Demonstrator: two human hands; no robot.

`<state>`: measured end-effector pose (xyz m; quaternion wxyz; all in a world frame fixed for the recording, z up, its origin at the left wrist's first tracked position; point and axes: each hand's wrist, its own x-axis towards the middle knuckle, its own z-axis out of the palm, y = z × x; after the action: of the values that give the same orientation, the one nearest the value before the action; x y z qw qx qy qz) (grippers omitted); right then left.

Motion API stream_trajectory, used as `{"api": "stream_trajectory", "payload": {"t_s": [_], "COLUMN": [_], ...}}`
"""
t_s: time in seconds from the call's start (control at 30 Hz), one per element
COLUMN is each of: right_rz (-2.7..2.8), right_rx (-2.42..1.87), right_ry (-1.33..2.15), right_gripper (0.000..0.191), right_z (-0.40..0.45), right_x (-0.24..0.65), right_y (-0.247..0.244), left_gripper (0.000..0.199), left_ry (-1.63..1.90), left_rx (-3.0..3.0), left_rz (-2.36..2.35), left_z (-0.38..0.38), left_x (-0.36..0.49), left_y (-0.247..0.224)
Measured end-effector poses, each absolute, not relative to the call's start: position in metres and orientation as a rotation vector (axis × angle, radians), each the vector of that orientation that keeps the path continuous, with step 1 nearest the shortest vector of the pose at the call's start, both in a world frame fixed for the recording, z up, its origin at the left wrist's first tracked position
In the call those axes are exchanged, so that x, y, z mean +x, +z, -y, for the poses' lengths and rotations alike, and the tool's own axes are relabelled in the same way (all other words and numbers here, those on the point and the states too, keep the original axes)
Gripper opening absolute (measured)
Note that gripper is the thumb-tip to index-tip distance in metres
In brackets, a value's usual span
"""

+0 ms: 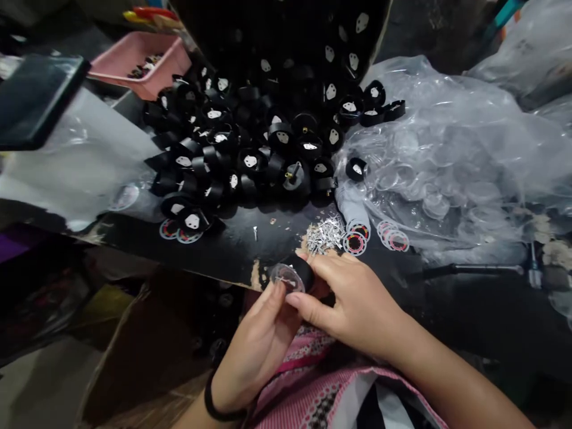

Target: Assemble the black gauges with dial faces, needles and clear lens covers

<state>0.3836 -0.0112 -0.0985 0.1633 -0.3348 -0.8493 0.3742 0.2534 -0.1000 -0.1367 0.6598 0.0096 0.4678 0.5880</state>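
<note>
Near the table's front edge, my left hand (263,336) pinches a clear round cover (286,276) between thumb and fingers. Pressed close behind the cover is a small black round case (302,269), which my right hand (355,292) grips with the fingers curled over it and the thumb at the cover's lower rim. Whether the cover is seated in the case I cannot tell. Just beyond my right fingers lies a heap of small silvery-white pointers (325,233). A single pointer (255,233) lies apart to the left.
Many black round cases (250,161) with white plates are piled ahead. Stacked printed dials (355,241) and loose dials (397,240) lie right of the pointers. A plastic bag (429,143) of clear covers fills the right side. A pink bin (143,59) stands back left.
</note>
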Motion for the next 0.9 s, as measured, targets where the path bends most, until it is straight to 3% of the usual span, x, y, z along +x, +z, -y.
{"api": "stream_trajectory", "payload": {"t_s": [0.17,0.33,0.43,0.53,0.7,0.9], "right_rz": [2.352,2.487,2.49,2.403,2.533,2.42], "right_rx": [-0.94,-0.829,-0.882,-1.062,-0.876,-1.05], "right_ry": [0.927,1.169,1.334,1.318,1.368,1.302], "right_gripper": [0.03,0.033,0.028,0.025,0.014,0.013], "right_z": [0.017,0.015,0.006,0.002,0.008,0.007], "right_x": [0.379,0.376,0.389,0.394,0.38,0.396], "right_y": [-0.105,-0.104,-0.104,-0.108,-0.108,-0.108], "left_gripper": [0.027,0.034,0.044,0.06,0.065,0.059], "left_ry": [1.295,1.345,1.295,1.101,1.045,1.052], "left_rx": [0.021,0.066,0.159,0.498,1.434,1.537], "left_rz": [-0.983,-1.171,-1.547,-2.207,-2.468,-2.42], "left_z": [0.105,0.129,0.163,0.178,0.107,0.041], "left_x": [0.257,0.235,0.197,0.158,0.12,0.123], "left_y": [-0.147,-0.153,-0.159,-0.162,-0.166,-0.168]}}
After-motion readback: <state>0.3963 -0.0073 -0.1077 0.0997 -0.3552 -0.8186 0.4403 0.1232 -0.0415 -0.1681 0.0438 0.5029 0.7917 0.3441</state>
